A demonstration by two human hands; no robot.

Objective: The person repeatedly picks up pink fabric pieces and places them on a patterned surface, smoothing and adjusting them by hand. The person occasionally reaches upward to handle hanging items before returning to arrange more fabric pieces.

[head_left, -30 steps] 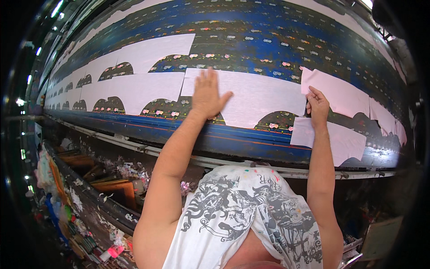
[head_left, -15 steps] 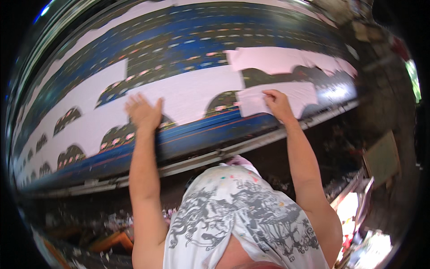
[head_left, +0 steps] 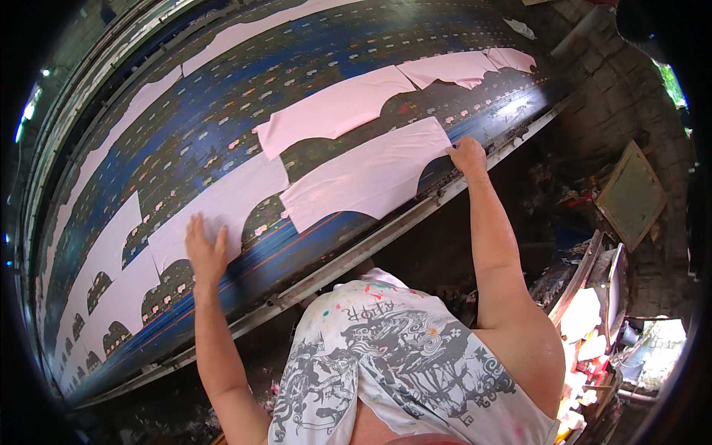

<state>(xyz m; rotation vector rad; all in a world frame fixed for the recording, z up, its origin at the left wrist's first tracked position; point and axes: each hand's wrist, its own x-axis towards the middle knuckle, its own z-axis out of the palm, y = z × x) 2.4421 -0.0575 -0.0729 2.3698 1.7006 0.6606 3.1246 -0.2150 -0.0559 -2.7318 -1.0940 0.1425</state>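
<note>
At the right, my right hand (head_left: 469, 156) is closed on the near right corner of a pale pink cut fabric piece (head_left: 371, 174) with curved cut-outs. This piece lies spread along the near side of a long dark and blue table (head_left: 311, 230). My left hand (head_left: 207, 246) rests with fingers extended on another pale pink panel (head_left: 215, 200), left of the held one. The two panels meet close to a curved gap that shows the table's small printed marks.
Further pink pieces (head_left: 334, 104) lie in a row behind, and a long pink strip (head_left: 159, 89) runs along the far side. A metal rail (head_left: 348, 256) edges the table's near side. A framed board (head_left: 632, 194) leans at the right beside cluttered items.
My right hand has moved right to the panel's outer corner, and that panel now lies spread out longer. My left hand stays on the fabric. The whole view has turned and shifted right.
</note>
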